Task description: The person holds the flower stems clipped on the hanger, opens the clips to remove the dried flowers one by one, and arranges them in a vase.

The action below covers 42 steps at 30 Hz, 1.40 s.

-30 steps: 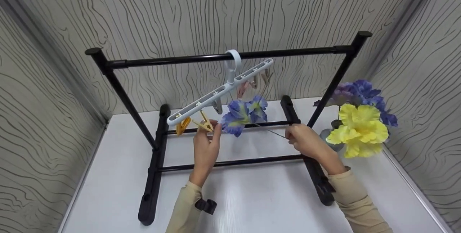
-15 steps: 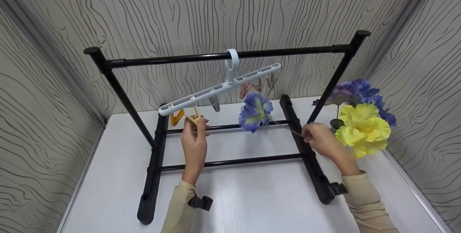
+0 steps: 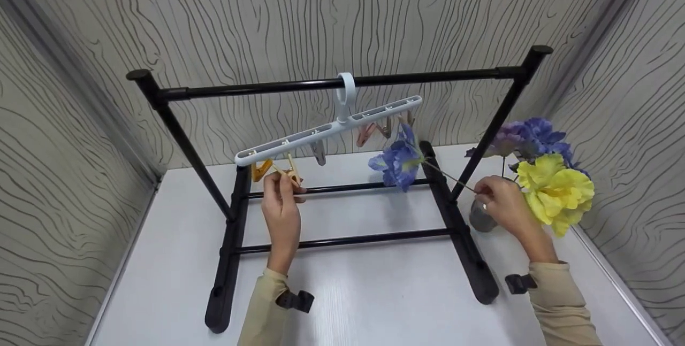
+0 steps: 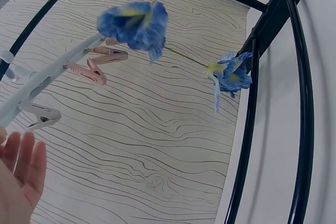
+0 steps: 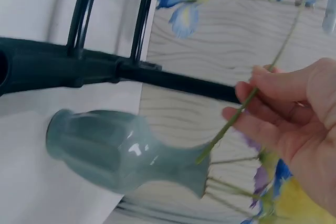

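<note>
In the head view, my left hand [image 3: 282,215] pinches a pale yellow clothespin [image 3: 292,170] hanging from the light blue clip hanger [image 3: 326,131]. The left wrist view shows only that hand's fingertips at the left edge. My right hand [image 3: 505,202] holds the thin stem [image 5: 231,121] of a blue artificial iris [image 3: 398,163] between thumb and fingers. Two blooms of it show in the right wrist view. The stem's lower end overlaps the neck of the grey-green vase [image 5: 123,148]; whether they touch, I cannot tell. A yellow flower [image 3: 556,191] and purple-blue flowers [image 3: 538,137] stand in the vase.
A black rack [image 3: 278,88] stands on the white table [image 3: 369,298], the hanger hooked over its top bar. More clothespins hang along it: an orange one [image 3: 260,169], a grey one [image 3: 319,153] and a pink one [image 3: 366,133]. Wood-patterned walls enclose the table.
My right hand has drawn the iris rightward, away from the left hand and towards the vase. My left hand has shifted a little left with the clothespin, and the hanger has swivelled.
</note>
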Motion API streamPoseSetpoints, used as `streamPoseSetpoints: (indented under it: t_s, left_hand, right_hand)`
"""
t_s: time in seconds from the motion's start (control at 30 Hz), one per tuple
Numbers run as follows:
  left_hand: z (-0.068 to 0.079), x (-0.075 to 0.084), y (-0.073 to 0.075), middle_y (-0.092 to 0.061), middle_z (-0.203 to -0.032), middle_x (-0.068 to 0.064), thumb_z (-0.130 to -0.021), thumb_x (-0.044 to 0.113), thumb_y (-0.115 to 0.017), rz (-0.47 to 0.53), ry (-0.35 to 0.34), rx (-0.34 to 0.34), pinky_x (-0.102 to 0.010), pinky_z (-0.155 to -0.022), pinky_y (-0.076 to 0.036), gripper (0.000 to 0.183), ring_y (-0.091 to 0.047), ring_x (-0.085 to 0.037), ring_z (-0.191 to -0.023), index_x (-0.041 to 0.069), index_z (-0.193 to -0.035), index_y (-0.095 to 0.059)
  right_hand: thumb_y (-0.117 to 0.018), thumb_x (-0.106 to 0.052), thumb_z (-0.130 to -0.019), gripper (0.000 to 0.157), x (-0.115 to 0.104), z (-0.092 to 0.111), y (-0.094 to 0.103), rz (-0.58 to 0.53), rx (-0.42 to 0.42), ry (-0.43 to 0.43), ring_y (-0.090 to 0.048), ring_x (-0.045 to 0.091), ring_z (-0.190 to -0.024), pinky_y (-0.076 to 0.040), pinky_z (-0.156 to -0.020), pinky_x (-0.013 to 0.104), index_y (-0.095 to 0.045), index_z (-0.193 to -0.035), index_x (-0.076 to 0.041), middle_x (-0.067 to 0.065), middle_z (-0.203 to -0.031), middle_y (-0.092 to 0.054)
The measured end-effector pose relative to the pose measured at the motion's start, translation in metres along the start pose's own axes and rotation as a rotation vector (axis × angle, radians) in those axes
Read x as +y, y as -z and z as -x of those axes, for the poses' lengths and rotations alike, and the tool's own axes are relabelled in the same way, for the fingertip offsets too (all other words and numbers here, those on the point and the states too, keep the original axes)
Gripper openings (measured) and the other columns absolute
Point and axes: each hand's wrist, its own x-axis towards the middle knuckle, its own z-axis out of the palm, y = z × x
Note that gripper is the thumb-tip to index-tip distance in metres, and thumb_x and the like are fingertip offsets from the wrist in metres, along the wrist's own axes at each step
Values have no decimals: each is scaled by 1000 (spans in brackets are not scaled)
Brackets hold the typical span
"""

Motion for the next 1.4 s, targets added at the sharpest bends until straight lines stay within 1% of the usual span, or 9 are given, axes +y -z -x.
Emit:
streamPoseSetpoints:
  t_s: [0.2, 0.33, 0.47, 0.6, 0.87, 1.03, 1.17, 1.3, 1.4]
  left_hand:
    - [-1, 1, 1, -61, -91, -7, -113, 11, -41, -1, 5, 17, -27, -69, -57, 22, -66, -22, -81, -6, -120, -53]
    - [-1, 1, 1, -62, -93, -8, -113, 11, -42, 9, 15, 24, -25, -68, -56, 23, -66, -27, -81, -7, -123, -52]
    - [-1, 2, 2, -61, -97, -16, -112, 10, -43, 23, 33, 30, -24, -68, -56, 26, -65, -28, -82, -9, -128, -49]
    - [-1, 2, 4, -60, -102, -19, -112, 10, -44, 28, 53, 34, -23, -68, -56, 26, -65, -24, -84, -9, -128, -48]
    - [1, 2, 6, -61, -104, -14, -111, 9, -44, 35, 70, 42, -23, -67, -55, 24, -64, -20, -83, -7, -128, -49]
    - [0, 2, 7, -61, -104, -15, -111, 10, -44, 46, 73, 35, -23, -67, -56, 23, -65, -25, -83, -7, -127, -49]
    - [0, 1, 8, -62, -105, -16, -111, 10, -44, 43, 64, 28, -24, -67, -56, 24, -65, -31, -85, -7, -128, -49]
    - [1, 0, 8, -61, -105, -16, -112, 10, -43, 36, 61, 25, -23, -67, -56, 24, -65, -30, -85, -6, -128, -49]
    - [0, 1, 8, -61, -105, -16, -112, 10, -43, 39, 62, 27, -23, -67, -56, 24, -65, -27, -84, -6, -127, -50]
  right_hand:
    - [-69, 12, -91, 7, 7, 7, 5, -110, 98, -172, -63, 28, -85, -46, -73, 17, -69, -94, 6, 18, -93, -68]
    - [-70, 6, -94, 5, 11, 9, 5, -158, 225, -288, -60, 9, -85, -42, -73, 8, -70, -98, 7, 20, -97, -68]
    - [-72, 4, -93, 9, 15, 7, 5, -226, 394, -386, -55, -9, -81, -44, -72, 6, -70, -101, 8, 10, -92, -69]
    - [-72, 3, -94, 12, 18, 5, 6, -317, 509, -468, -57, -9, -84, -47, -74, 5, -70, -104, 9, -11, -88, -64]
    - [-71, -3, -96, 10, 32, 4, -1, -409, 564, -527, -58, -4, -80, -46, -75, 12, -68, -100, 6, -13, -85, -63]
    - [-71, -14, -96, 20, 37, 7, -6, -357, 589, -563, -56, -4, -75, -43, -74, 16, -67, -100, 5, -25, -76, -57]
    - [-70, -9, -95, 18, 35, 6, -9, -312, 613, -528, -54, -10, -72, -43, -74, 13, -68, -102, 7, -32, -74, -53]
    - [-69, -7, -95, 18, 31, 3, -12, -280, 604, -524, -63, 3, -79, -49, -75, 14, -70, -102, 10, -7, -83, -68]
    - [-69, -12, -96, 27, 27, 3, -14, -231, 556, -569, -69, 34, -94, -55, -82, 37, -67, -108, 13, 26, -98, -71]
